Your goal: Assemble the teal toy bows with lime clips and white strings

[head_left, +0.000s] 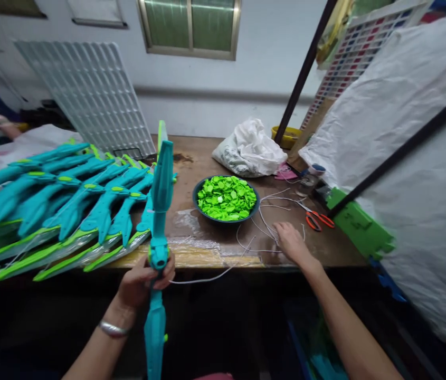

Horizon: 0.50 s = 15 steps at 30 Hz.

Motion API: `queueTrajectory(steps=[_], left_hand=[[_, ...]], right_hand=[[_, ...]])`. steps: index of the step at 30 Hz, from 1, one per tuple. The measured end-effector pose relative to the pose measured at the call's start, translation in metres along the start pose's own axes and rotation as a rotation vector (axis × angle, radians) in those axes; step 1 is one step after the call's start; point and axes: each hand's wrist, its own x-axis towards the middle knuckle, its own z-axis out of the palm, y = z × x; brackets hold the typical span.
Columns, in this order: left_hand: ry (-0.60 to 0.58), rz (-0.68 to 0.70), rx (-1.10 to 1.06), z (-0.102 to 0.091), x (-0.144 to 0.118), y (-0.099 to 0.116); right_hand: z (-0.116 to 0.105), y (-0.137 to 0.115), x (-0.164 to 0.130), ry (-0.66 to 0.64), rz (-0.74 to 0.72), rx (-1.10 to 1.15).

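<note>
At the near edge of the worn brown wooden desk (207, 158), left hand (143, 282) wrapped in a fist around the grip of a long teal plastic toy bow (159, 232), held upright, upper limb rising over the desk, lower limb dropping below the edge toward the lap. Silver bangle (112, 329) on that wrist. Thin white string (202, 278) trailing from the grip across the desk edge to the right.

Further right, right hand (292, 240) resting palm down on the desk, fingers loosely spread and pressed onto a bundle of loose white strings (266, 221); whether any strand is pinched cannot be told. Just beyond the fingers, orange-handled scissors (320, 219) lying flat.

Between the two hands and further back, round dark bowl (197, 196) heaped with small bright green plastic pieces (226, 198). Behind it, crumpled white plastic bag (250, 148), and a yellow tub (288, 136) partly hidden behind a dark slanted pole.

To the left, large fan-shaped pile of finished teal and lime-green toy bows (60, 206) covering that end of the desk, tips overhanging the near edge. Ribbed translucent panel (88, 89) leaning against the wall behind the pile. On the right, white plastic sheeting (416, 158) draped over a frame, green plastic part (359, 221) at its foot.
</note>
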Motion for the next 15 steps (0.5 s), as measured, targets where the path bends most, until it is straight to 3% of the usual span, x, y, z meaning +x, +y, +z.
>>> queueTrajectory(steps=[5,7,10,15], left_hand=[[-0.059,-0.038,0.078,0.025,0.01,-0.011],[-0.062,-0.062,0.129,0.033,0.013,-0.016],[-0.056,-0.121,0.248,0.042,0.017,-0.024],[-0.082,-0.217,0.313,0.054,0.019,-0.041]], right_hand=[[0.082,-0.101,-0.041,-0.254,0.012,0.543],[0.114,-0.129,-0.055,-0.287,0.067,0.759],[0.139,-0.145,-0.067,-0.223,0.174,1.012],[0.139,-0.133,-0.074,-0.109,0.29,1.252]])
